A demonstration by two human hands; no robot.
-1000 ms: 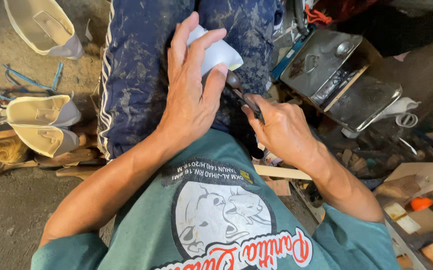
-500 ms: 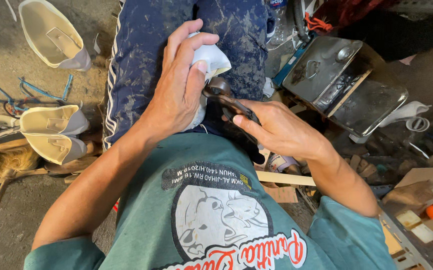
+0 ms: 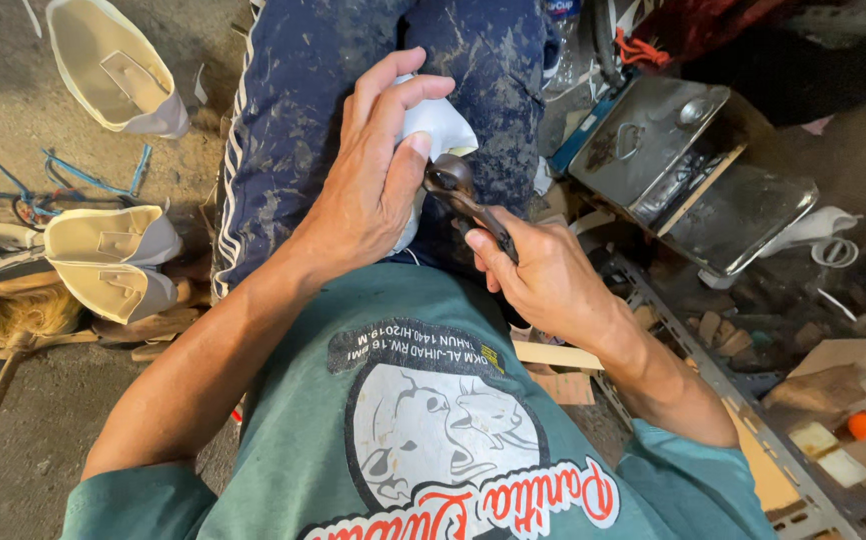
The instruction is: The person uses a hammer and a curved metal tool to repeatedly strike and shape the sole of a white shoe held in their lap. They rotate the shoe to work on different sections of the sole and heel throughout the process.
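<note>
Head view. The left hand (image 3: 373, 190) wraps its fingers over a white shoe upper (image 3: 440, 125), pressing it against the lap on the dark blue trousers (image 3: 303, 110). The right hand (image 3: 543, 275) grips the handles of dark pincers (image 3: 463, 195), whose head touches the upper's edge. To the left lie other white uppers (image 3: 113, 260); to the right stands an open metal box (image 3: 673, 160).
</note>
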